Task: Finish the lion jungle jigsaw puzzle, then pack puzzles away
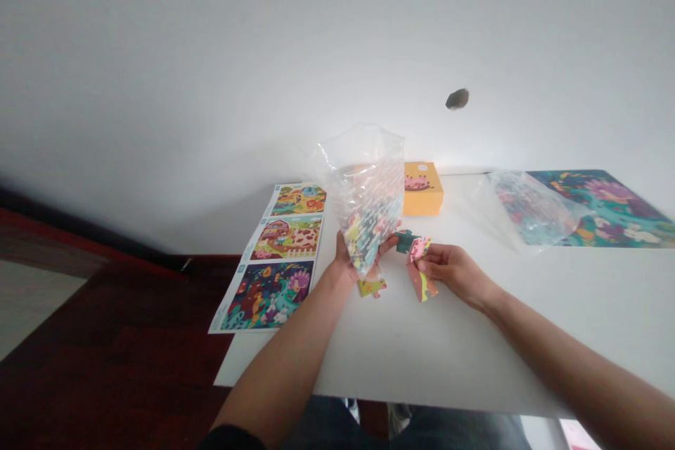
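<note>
My left hand (348, 259) is closed around the lower end of a clear plastic bag (369, 197), which stands up from it with many colourful puzzle pieces inside. Beside it, my right hand (448, 268) pinches a few jigsaw puzzle pieces (420, 250) in pink, yellow and brown. A dark green puzzle piece (404, 241) shows between the two hands; which one holds it I cannot tell. Below the bag is a yellow-green puzzle piece (372, 286), close under my left hand. The bag hides most of my left fingers.
A yellow box (425, 190) stands behind the bag. On the left lies a sheet with three printed pictures (287, 238). To the right, a second plastic bag (532, 207) with pieces partly covers a colourful picture board (616, 204). The white table (422, 358) meets the wall at the back.
</note>
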